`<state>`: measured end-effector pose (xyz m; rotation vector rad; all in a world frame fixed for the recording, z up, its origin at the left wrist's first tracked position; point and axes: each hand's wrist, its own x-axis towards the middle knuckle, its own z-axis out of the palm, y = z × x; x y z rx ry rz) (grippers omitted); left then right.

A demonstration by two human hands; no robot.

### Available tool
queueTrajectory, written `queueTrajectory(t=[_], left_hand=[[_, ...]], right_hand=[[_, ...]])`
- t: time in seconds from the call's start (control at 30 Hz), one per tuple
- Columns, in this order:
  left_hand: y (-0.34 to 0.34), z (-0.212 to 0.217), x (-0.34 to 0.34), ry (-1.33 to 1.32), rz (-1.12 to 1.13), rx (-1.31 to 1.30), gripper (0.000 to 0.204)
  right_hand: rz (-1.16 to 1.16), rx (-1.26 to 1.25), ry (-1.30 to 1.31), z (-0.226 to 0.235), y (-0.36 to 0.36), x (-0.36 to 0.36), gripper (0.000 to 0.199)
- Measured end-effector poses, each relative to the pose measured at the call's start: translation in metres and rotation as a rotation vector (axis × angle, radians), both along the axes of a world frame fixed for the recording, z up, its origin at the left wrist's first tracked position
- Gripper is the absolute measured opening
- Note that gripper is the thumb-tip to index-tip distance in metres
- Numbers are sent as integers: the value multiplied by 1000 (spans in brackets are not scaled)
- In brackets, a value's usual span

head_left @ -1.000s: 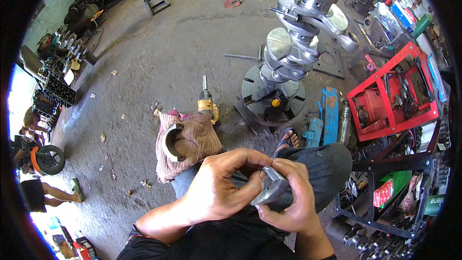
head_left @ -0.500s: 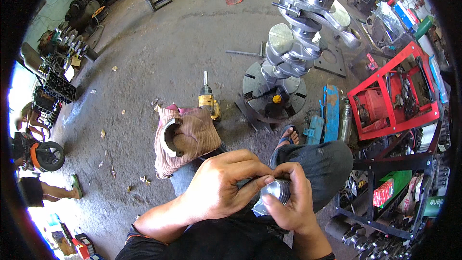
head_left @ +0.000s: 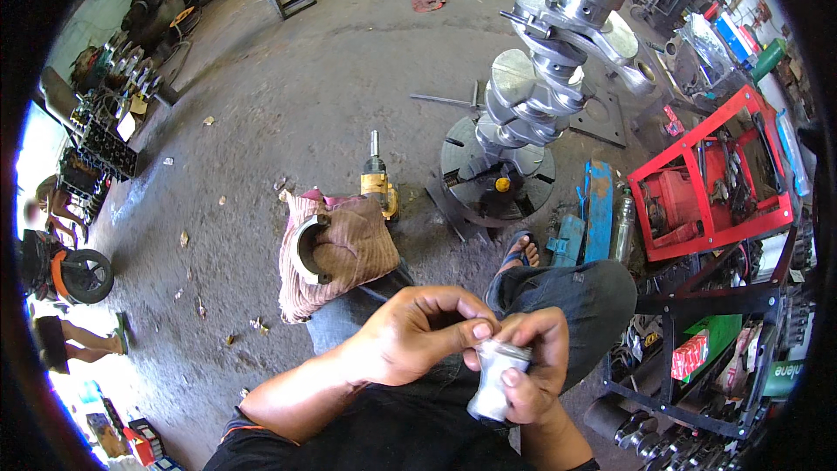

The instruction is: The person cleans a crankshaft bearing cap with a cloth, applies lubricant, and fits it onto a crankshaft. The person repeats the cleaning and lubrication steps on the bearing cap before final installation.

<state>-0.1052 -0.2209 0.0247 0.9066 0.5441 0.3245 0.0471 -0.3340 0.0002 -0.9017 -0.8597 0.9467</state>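
In front of my lap, my right hand (head_left: 539,371) is wrapped round a silvery, roughly cylindrical packet (head_left: 493,384), which looks like curved metal shells in thin clear wrapping. The thumb and forefinger of my left hand (head_left: 399,336) pinch together at the packet's upper end; the exact bit between them is hidden. A half-ring metal bearing cap (head_left: 302,249) lies on a folded pinkish cloth (head_left: 357,240) by my left knee. Beyond my knees a large crankshaft (head_left: 527,96) stands upright on a round slotted plate (head_left: 453,170), with a connecting rod (head_left: 610,48) near its top.
A yellow and black power wrench (head_left: 377,185) rests on the floor past the cloth. To the right are blue metal pieces (head_left: 598,209), a red tool rack (head_left: 711,235) and a dark shelf frame (head_left: 663,303). At far left, engine parts (head_left: 105,144) and another person's legs (head_left: 91,340) show.
The packet has tilted in my right hand, so its wrapped side now faces up instead of its shiny end. My left fingers stay at its upper end.
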Motion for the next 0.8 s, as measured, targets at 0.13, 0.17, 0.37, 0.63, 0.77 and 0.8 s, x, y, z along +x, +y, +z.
queueTrajectory(t=[0.13,0.17,0.37,0.63,0.77,0.8], left_hand=[[-13,-9,3,32,-18,155,15],[-14,-9,3,-8,113,223,16],[-5,9,-9,-87,375,814,50],[-2,10,-6,47,206,746,17],[-12,4,-7,32,180,371,10],[-14,3,-7,45,158,293,10]], right_hand=[[-44,-78,-18,14,-1,3,43],[-33,-57,-103,13,3,5,44],[-56,-127,-504,8,15,10,44],[58,-168,-456,5,7,18,44],[119,-163,-364,-5,2,22,48],[123,-171,-374,-7,1,22,49]])
